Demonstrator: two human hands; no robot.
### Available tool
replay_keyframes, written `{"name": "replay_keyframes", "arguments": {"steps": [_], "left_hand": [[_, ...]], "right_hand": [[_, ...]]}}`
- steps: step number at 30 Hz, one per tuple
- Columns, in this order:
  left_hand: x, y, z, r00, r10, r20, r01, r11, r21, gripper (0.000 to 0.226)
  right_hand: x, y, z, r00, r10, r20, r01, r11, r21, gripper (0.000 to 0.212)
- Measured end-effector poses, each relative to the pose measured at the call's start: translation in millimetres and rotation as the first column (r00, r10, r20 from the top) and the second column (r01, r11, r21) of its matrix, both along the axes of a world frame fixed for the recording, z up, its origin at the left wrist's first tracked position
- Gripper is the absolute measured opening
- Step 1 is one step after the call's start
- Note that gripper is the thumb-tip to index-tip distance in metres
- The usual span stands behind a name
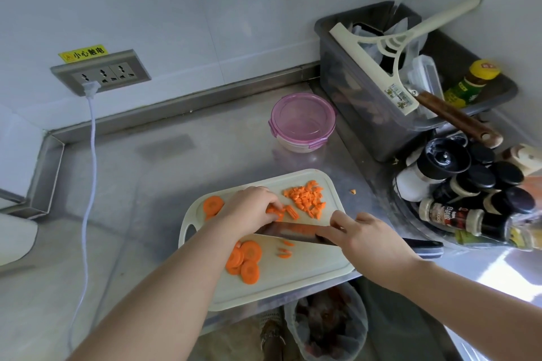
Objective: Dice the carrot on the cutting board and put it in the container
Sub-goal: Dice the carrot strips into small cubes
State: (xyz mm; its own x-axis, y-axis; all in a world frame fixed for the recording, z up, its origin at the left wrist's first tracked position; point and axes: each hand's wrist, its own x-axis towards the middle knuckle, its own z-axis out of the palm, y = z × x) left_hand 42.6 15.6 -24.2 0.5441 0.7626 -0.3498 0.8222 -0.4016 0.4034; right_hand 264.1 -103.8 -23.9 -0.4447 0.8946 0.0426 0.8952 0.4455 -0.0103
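Holding down a little bunch of orange carrot sticks (290, 212) with the left hand (249, 206). The fingertips are curled over them, so that grip is pinching the sticks against the pale cream plastic cutting board (293, 281).

The right hand (366, 236) has its grip wrapped round the handle end of a steel kitchen knife (293, 233). The blade runs across the board towards the left wrist, and its tip is hidden behind that wrist.

Carrot's all over the board, tbh:
- heap of small orange diced bits (306, 198) at the far right corner, just beside the sticks
- stack of round orange slices (246, 261) on the near side, partly under the left forearm
- a few more rounds (213, 204) at the far left
- a couple of thin slivers (284, 252) just near of the blade
- one stray orange chunk (353, 191) off the board on the steel counter (146, 184)

The round clear container with the pink clip-on lid (302, 123) sits further back on the counter, well apart from the board. Its lid is on and there's no carrot in it.

On the right there's a grey plastic tub (352, 114) with a cream squeegee (378, 67) lying across it, plus a cluster of black-capped spice bottles (469, 184). A white cord (91, 155) hangs from the wall socket (101, 73).
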Motion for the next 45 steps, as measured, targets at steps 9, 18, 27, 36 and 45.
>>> {"name": "replay_keyframes", "arguments": {"steps": [9, 18, 27, 36, 45], "left_hand": [[0, -3, -4, 0.987, 0.141, 0.073, -0.138, 0.989, -0.055, 0.031], [4, -9, -4, 0.994, -0.038, -0.099, 0.041, 0.999, 0.027, 0.043], [2, -16, -7, 0.996, -0.003, -0.087, 0.008, 0.998, 0.059, 0.030], [-2, -19, -5, 0.997, 0.068, -0.043, -0.064, 0.994, 0.090, 0.035], [3, -33, 2, 0.952, -0.263, -0.155, 0.296, 0.922, 0.249, 0.033]], "right_hand": [[27, -18, 11, 0.955, -0.204, -0.217, 0.164, 0.968, -0.187, 0.050], [20, -18, 14, 0.786, -0.419, -0.454, 0.322, 0.905, -0.278, 0.038], [18, -18, 18, 0.772, -0.445, -0.454, 0.330, 0.891, -0.311, 0.039], [16, -18, 13, 0.781, -0.441, -0.443, 0.317, 0.890, -0.328, 0.037], [18, -17, 10, 0.780, -0.450, -0.434, 0.327, 0.885, -0.331, 0.037]]}}
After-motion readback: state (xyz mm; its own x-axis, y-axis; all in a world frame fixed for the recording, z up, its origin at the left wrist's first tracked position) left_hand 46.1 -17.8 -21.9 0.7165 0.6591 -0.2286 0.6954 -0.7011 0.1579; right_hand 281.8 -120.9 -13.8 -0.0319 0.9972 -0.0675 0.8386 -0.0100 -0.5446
